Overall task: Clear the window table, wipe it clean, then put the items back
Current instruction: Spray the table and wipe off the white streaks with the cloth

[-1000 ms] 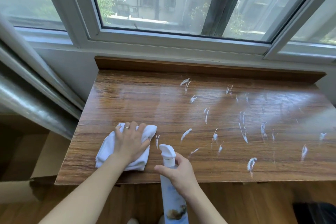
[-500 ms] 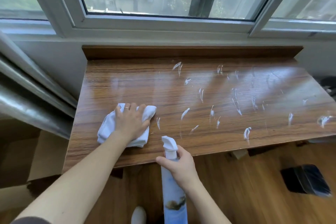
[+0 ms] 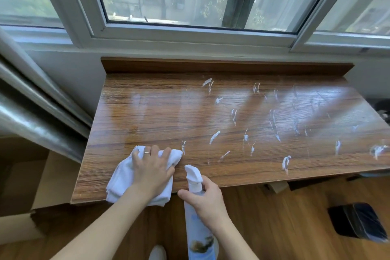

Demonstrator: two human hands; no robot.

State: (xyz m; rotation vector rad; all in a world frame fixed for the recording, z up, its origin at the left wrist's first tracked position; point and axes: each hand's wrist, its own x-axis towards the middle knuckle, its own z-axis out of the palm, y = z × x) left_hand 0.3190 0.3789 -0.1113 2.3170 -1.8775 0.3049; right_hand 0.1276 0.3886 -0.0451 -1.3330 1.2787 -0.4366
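The wooden window table (image 3: 160,112) carries several white foam streaks (image 3: 214,137) across its middle and right side. My left hand (image 3: 153,170) lies on a crumpled white cloth (image 3: 121,179) at the table's front left edge, fingers curled into the fabric. My right hand (image 3: 205,197) grips the neck of a white spray bottle (image 3: 195,177), held just off the front edge with its nozzle pointing up and left. The bottle's lower body hangs below table level.
A window and its white frame (image 3: 190,38) run along the back of the table. A metal rail (image 3: 31,116) slants along the left. A dark object (image 3: 358,222) lies on the wooden floor at the right. A cardboard box (image 3: 48,179) stands left of the table.
The cloth under my left hand has slid toward the table's front edge. My right hand keeps the bottle at the same spot. The view has shifted slightly.
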